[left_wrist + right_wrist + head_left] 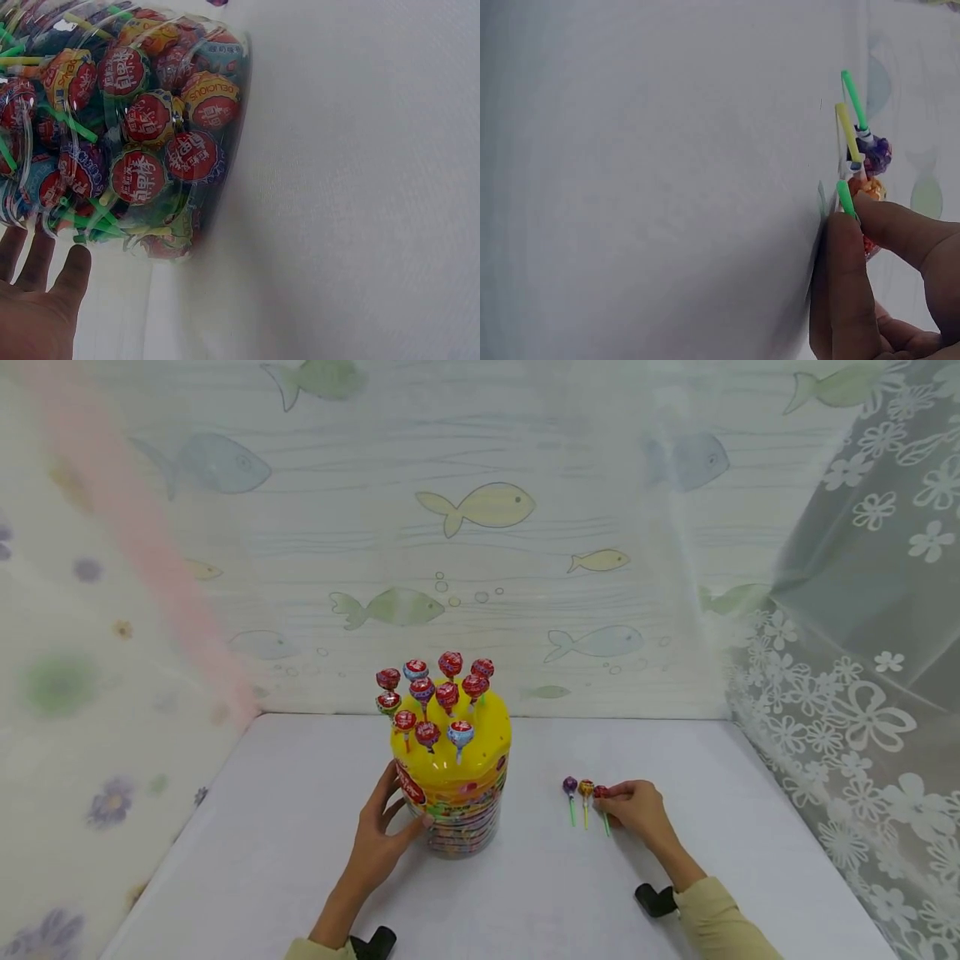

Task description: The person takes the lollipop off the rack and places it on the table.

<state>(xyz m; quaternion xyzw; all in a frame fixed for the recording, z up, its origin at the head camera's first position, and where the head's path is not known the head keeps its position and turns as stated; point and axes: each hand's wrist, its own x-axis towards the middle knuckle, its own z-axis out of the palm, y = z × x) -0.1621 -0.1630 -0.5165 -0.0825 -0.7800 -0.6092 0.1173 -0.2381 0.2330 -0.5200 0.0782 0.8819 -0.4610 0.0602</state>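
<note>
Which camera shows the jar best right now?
The head view: the jar appears nearly whole, including its yellow lid. The left wrist view gives a closer but cropped look at lollipops through its clear side; the right wrist view doesn't show it.

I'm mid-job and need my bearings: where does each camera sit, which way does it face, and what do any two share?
Head: on the person's head, facing forward and down over the white table; left hand, right hand and sleeves show.
Left wrist: on that wrist, facing the side of the lollipop jar; the left hand shows at lower left.
Right wrist: on that wrist, facing three lollipops; the right hand, lower right, pinches one.
Shared: head and left wrist, the jar; head and right wrist, those three lollipops.
</note>
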